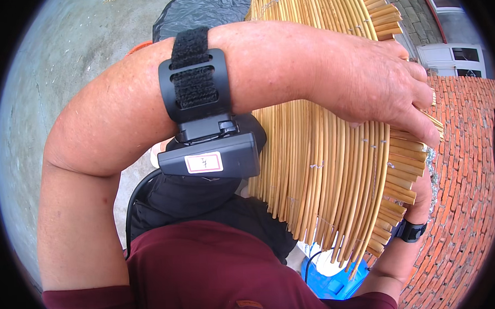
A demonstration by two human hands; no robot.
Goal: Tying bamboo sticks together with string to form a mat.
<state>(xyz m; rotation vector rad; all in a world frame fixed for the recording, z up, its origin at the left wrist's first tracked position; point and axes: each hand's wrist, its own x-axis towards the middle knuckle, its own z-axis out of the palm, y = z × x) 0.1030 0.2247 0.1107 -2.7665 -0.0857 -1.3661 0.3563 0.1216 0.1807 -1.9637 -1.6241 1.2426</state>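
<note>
A mat of long yellow reed sticks (291,153), tied in rows with thin wire or string, stands curved in front of my body. My left arm reaches across its face from the left. At the mat's right edge my left hand (389,89) is closed over it, fingers hooked round the stick ends and thumb mostly hidden. More sticks with cut ends (403,165) show in a row behind that edge. On the far side of the mat, my right forearm rises from the lower right to my right hand (422,186), whose fingers the sticks hide.
A red brick surface (463,163) runs along the right, with a white-framed window or door (452,60) above it. Black plastic sheeting (199,17) lies at the top, over grey concrete ground (91,51). A blue plastic object (336,282) sits below the mat.
</note>
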